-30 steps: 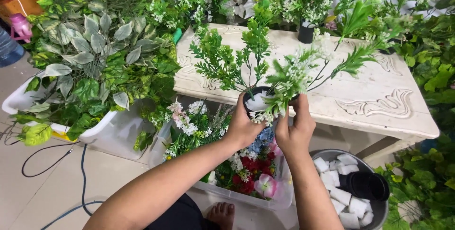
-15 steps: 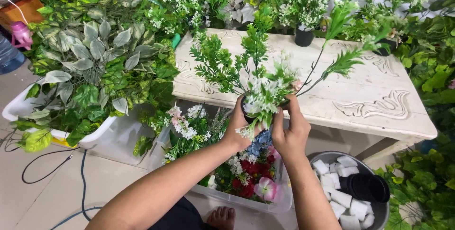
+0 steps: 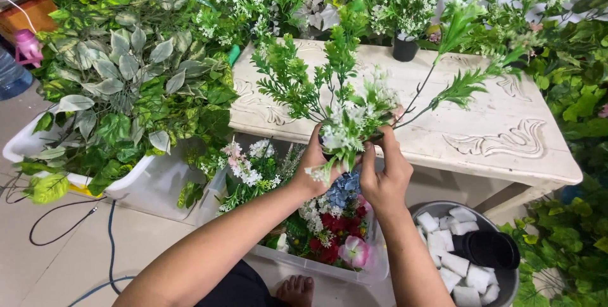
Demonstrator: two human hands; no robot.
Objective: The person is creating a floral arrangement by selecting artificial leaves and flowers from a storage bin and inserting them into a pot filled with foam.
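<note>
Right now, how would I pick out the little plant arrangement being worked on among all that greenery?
Start at the carved white table. At its near edge both hands, left hand and right hand, cup a small pot arrangement. Unlike the pots standing on the table, it is lifted, with white blossoms and fern-like sprigs fanning out.

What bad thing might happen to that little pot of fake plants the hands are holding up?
The small dark pot of green sprigs and white flowers is held off the edge of the carved white table by the left hand and right hand; a slip could probably drop it into the clear plastic bin of artificial flowers. The long fern-like stems lean far right, so they might tip out or snag nearby greenery.
</note>
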